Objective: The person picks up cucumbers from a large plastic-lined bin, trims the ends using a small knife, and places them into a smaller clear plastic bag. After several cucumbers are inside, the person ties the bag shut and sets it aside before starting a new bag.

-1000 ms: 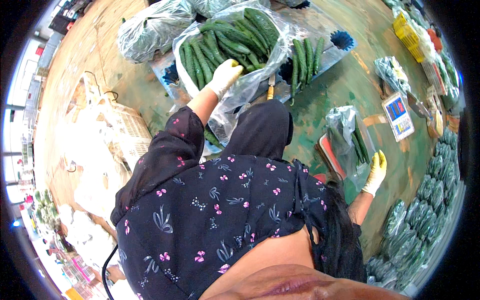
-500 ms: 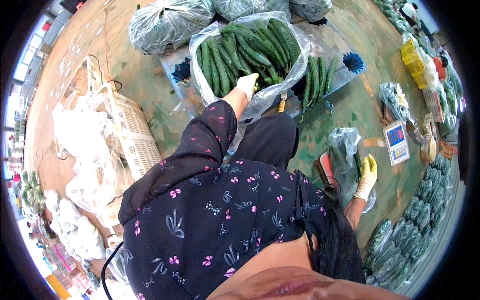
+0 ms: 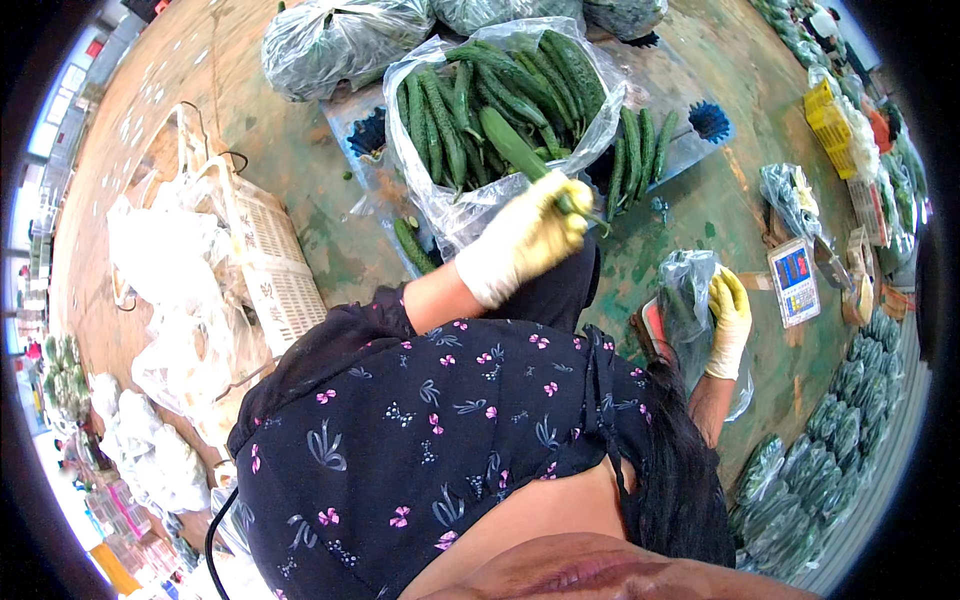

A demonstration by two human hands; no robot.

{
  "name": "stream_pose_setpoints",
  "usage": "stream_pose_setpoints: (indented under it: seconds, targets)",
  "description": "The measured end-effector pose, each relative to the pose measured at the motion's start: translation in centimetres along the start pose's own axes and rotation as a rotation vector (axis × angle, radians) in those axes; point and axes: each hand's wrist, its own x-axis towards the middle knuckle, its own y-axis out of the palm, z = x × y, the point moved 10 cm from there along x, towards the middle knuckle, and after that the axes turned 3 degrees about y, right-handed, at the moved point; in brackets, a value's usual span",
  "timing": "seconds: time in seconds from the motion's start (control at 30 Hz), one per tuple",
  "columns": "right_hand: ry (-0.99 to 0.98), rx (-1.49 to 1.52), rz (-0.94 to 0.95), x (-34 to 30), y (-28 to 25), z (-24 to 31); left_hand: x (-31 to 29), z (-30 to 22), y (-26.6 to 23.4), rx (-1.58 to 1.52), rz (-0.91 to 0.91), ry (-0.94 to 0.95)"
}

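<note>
My left hand (image 3: 525, 238), in a pale yellow glove, is closed round the lower end of a long green cucumber (image 3: 512, 142). This cucumber slants up over a large clear plastic bag (image 3: 402, 160) filled with cucumbers (image 3: 435, 125), which stands open in front of me. Lower right, my gloved right hand (image 3: 732, 322) grips the edge of a smaller clear bag (image 3: 684, 285). Dark green shapes show through that bag's plastic. Part of a red and dark object (image 3: 653, 325) shows beside it.
Several loose cucumbers (image 3: 640, 155) lie on a blue crate (image 3: 690, 140) right of the large bag. Full bags (image 3: 345, 45) sit behind. A pale plastic basket (image 3: 265, 260) stands left, a scale display (image 3: 795, 280) right. Packed bags (image 3: 800, 490) line the lower right.
My left hand has come out of the large bag toward me, with a cucumber in it. My right hand stays at the smaller bag, its fingers slightly shifted.
</note>
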Motion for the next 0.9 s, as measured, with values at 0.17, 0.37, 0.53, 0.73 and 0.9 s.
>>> stream_pose_setpoints:
  seconds: [0.17, 0.37, 0.53, 0.73, 0.9]
  targets:
    - [0.01, 0.1, 0.377, -3.1, 9.0, 4.9, -2.6, 8.0, 5.7, 0.064, 0.295, -0.276]
    - [0.343, 0.526, 0.823, -4.3, 16.2, 3.1, -2.7, 13.8, 5.5, 0.451, 0.429, -0.415]
    - [0.304, 0.94, 0.78, -3.2, 14.6, 5.5, -2.1, 20.0, 1.8, 0.742, 0.584, -0.692]
    - [0.075, 0.736, 0.317, 0.2, 3.0, 1.1, 6.8, 21.0, -2.0, 1.576, 0.562, -0.309]
    - [-0.296, 0.5, 0.003, -0.7, -9.2, 2.9, 13.4, 17.8, -0.1, 1.638, 0.189, -0.092]
